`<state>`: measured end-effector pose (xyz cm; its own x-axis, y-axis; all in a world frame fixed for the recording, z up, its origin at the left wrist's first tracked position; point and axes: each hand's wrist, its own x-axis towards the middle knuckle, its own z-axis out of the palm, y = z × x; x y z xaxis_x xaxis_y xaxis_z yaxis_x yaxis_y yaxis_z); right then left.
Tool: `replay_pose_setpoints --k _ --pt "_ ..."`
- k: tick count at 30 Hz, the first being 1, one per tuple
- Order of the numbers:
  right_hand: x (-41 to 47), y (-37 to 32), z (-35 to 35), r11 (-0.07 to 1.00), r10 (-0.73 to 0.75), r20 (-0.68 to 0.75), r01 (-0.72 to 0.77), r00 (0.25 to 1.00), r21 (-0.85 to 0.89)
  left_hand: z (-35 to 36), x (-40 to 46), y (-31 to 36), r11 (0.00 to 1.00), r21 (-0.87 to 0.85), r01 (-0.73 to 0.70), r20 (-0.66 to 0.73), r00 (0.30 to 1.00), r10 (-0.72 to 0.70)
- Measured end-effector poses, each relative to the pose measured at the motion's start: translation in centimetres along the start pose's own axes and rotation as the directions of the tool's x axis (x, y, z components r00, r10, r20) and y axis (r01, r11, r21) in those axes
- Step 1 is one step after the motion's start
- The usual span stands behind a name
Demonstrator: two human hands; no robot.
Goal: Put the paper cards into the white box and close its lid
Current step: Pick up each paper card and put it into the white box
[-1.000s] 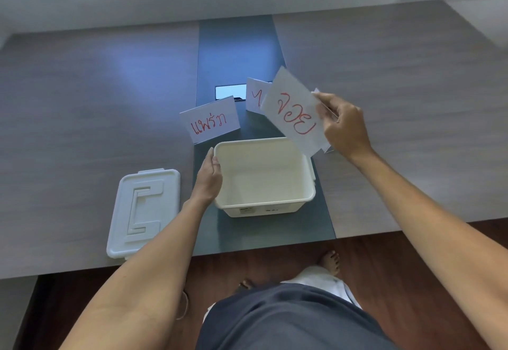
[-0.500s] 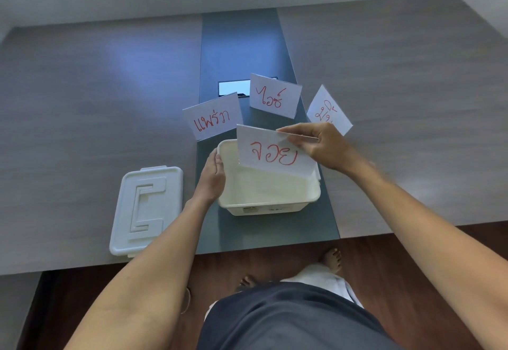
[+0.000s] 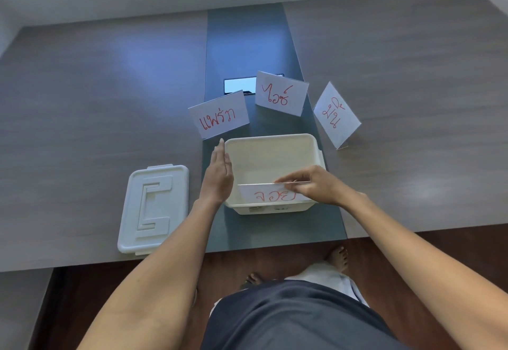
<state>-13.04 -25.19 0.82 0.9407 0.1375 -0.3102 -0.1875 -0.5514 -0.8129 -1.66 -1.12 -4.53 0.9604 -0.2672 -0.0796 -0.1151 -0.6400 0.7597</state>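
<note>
Tabletop (image 3: 82, 102): right grip (image 3: 316, 187) pinches card (image 3: 272, 195) inside box (image 3: 272, 140) (left grip (image 3: 218, 176) flat, released).

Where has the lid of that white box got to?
The lid lies flat on the table, off the white box, to the left of it just beyond the person's left hand, near the table's front edge.
</note>
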Motion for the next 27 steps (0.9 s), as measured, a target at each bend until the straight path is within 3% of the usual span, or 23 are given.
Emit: replay_pose_setpoints --k 7,10,13,15,17,19,21,27 --pt "0.4 0.2 0.3 0.992 0.059 0.159 -0.04 0.986 -0.121 -0.1 0.6 -0.4 0.953 0.278 -0.124 0.026 0.992 0.122" --pt "0.8 0.0 0.0 0.987 0.102 0.242 -0.067 0.965 -0.149 -0.3 0.7 -0.4 0.936 0.325 -0.139 0.047 0.99 0.131" --pt "1.3 0.2 -0.4 0.989 0.094 0.233 -0.065 0.968 -0.13 -0.1 0.5 -0.4 0.936 0.323 -0.138 0.058 0.99 0.126" --pt "1.7 0.3 -0.6 0.997 0.015 0.122 -0.006 0.992 -0.073 0.1 0.4 -0.5 0.937 0.321 -0.136 0.05 0.991 0.126" --pt "2.2 0.6 -1.2 0.996 -0.087 -0.109 0.089 0.99 0.018 0.2 0.5 -0.5 0.939 0.317 -0.131 0.044 0.991 0.123" --pt "3.0 1.0 -2.2 0.982 -0.163 -0.351 0.185 0.922 0.029 0.2 0.5 -0.6 0.94 0.317 -0.129 0.04 0.992 0.123" --pt "4.2 1.5 -3.7 0.973 -0.222 -0.521 0.22 0.824 -0.067 0.2 0.4 -0.6 0.937 0.325 -0.13 0.033 0.991 0.126" --pt "8.0 5.1 -8.7 0.97 -0.186 -0.761 -0.006 0.622 -0.242 0.4 0.1 -0.2 0.923 0.37 -0.106 0.016 0.994 0.108"
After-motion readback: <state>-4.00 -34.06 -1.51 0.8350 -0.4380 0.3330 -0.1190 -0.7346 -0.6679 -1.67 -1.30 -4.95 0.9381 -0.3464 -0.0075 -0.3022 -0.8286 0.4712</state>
